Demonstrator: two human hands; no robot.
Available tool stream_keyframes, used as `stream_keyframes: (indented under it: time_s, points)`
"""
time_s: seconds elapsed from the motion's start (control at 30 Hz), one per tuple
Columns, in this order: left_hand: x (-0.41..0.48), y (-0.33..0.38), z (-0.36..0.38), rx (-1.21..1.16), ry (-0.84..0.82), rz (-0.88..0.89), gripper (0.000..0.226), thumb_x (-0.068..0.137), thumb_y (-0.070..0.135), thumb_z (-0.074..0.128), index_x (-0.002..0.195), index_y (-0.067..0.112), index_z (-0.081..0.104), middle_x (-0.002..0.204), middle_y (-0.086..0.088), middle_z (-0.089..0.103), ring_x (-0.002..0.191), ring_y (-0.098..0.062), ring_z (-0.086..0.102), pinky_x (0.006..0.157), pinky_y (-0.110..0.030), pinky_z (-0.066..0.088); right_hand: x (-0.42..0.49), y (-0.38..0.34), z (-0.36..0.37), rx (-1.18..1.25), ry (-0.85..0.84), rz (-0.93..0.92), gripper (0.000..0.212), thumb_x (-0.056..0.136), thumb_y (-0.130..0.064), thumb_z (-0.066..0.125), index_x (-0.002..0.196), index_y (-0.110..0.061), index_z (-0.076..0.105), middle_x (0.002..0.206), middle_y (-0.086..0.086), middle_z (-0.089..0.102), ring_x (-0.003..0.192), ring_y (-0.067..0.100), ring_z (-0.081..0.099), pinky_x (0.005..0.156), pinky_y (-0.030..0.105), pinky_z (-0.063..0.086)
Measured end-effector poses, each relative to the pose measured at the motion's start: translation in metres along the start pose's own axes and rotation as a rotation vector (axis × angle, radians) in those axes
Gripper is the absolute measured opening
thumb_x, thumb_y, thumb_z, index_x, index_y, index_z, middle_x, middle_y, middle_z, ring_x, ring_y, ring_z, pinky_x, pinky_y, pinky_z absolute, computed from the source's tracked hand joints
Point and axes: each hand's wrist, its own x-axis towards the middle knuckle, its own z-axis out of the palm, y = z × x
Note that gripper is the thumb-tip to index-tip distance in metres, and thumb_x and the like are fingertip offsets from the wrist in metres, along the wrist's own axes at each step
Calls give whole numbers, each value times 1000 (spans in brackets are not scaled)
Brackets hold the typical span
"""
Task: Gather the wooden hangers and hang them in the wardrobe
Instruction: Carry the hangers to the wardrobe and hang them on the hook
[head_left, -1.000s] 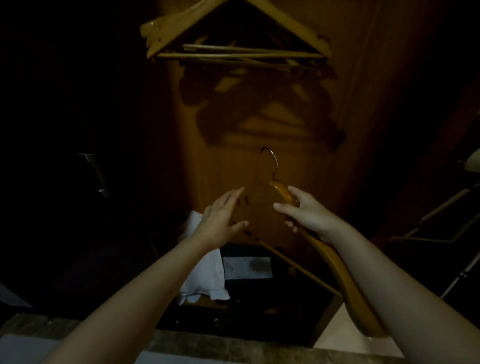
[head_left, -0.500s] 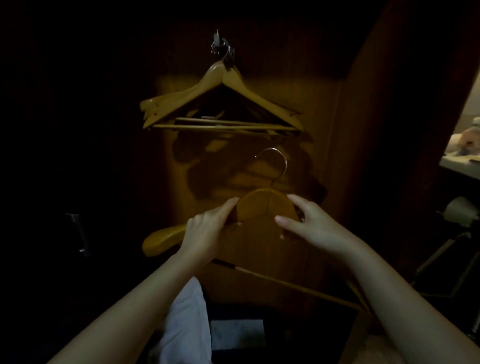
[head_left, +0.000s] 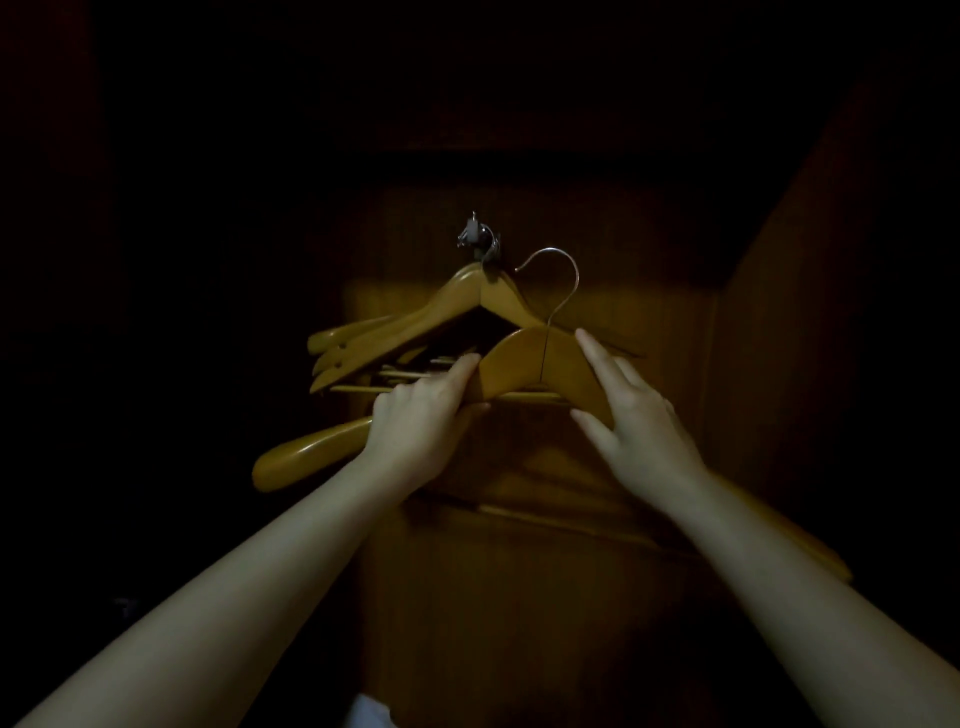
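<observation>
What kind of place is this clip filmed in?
Most likely inside a dim wooden wardrobe: wood panelling, hung hangers on a metal hook, both hands lifting another hanger.

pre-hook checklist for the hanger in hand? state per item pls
1. Left hand gripping the held yellow-brown wooden hanger left of its centre: ok.
2. Right hand on the right shoulder of that hanger: ok, though fingers look spread, so firmness cannot tell.
3. Curved metal hook of the held hanger upright and free: ok.
4. Hook seated on the small metal wall peg: not ok, it sits right of and apart from it.
5. Room on the peg beside the hung bunch of wooden hangers: cannot tell, too dark.
6. Lighting for aiming: not ok, dim.
</observation>
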Motion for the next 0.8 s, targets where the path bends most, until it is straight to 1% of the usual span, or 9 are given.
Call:
stream_keyframes:
  time_s: [0.1,0.17,0.2,0.3,0.4,0.53,0.6,0.7,0.8]
  points:
    - [37,-18,-1,59,-5,6,47,95,35,42,138,25,27,110,-2,61,83,-21,59,61,-28,37,43,0,4,-28,-1,-5,80,92,-23,54,147,-34,-2,145,-2,36,125,23,47,100,38,40]
    - [62,-32,1,80,-9,6,47,95,37,41,138,24,27,107,-4,60,78,-19,55,57,-27,37,70,-1,7,-41,-6,7,80,92,-23,54,147,-33,-4,148,0,33,128,26,44,103,41,38]
    - [75,-39,2,85,-3,5,46,95,38,41,137,24,27,108,-4,59,81,-21,57,57,-28,40,83,-1,8,-50,-13,17,81,92,-22,53,147,-32,-5,150,1,31,130,27,42,106,44,36]
    - [104,-56,8,84,-21,2,46,94,41,40,134,23,28,114,-4,57,91,-23,60,69,-36,52,114,-1,11,-80,-34,45,81,93,-21,53,148,-29,-6,151,5,30,133,29,39,110,47,32]
    - [126,-69,13,83,-80,-11,44,94,43,39,131,21,31,111,-5,57,91,-24,59,75,-40,53,140,1,17,-109,-58,68,80,93,-21,53,148,-27,-5,152,6,29,135,30,37,111,47,33]
    - [144,-85,17,107,-121,-8,43,95,43,38,131,20,33,103,-4,59,78,-17,53,65,-33,45,162,0,28,-138,-94,105,81,93,-21,53,148,-25,-6,154,8,25,138,31,32,113,48,30]
    - [147,-88,19,124,-144,2,43,95,43,38,130,20,34,102,-4,60,77,-17,52,63,-33,42,166,2,33,-133,-107,118,82,92,-20,53,148,-24,-7,154,9,24,138,31,31,113,49,30]
    - [147,-91,26,141,-141,26,43,95,42,38,130,19,35,102,-4,61,81,-20,58,62,-32,42,169,6,40,-131,-145,140,83,92,-20,53,148,-24,-8,152,12,27,131,32,41,108,48,37]
    - [146,-100,29,107,-149,-7,43,95,42,38,131,20,34,103,-4,61,86,-23,60,65,-33,46,175,2,45,-145,-164,135,82,93,-20,53,148,-23,-8,152,11,27,133,31,38,110,47,35]
